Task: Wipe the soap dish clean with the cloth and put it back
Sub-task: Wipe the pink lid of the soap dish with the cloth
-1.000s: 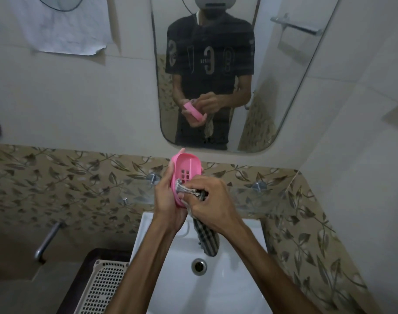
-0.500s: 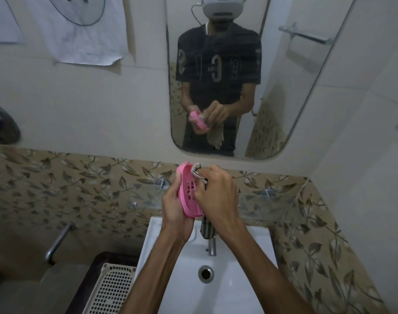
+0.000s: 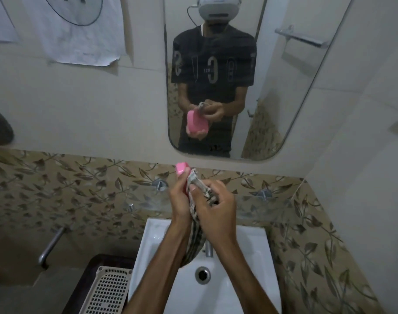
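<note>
1. Pink soap dish (image 3: 181,169) is being held upright above the back edge of the sink (image 3: 250,291), clasped by the left hand (image 3: 179,200).
2. Striped cloth (image 3: 199,186) is being gripped by the right hand (image 3: 216,208), pressed against the dish.

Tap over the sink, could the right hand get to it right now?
Probably not freely: the right hand is gripping the cloth against the soap dish, though the tap sits unobstructed just below.

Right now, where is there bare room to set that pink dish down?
The glass shelf looks bare left of the hands, between its metal pegs. The sink rim right of the tap is free too. It is crowded at the middle, where both hands and the hanging cloth cover the basin.
</note>
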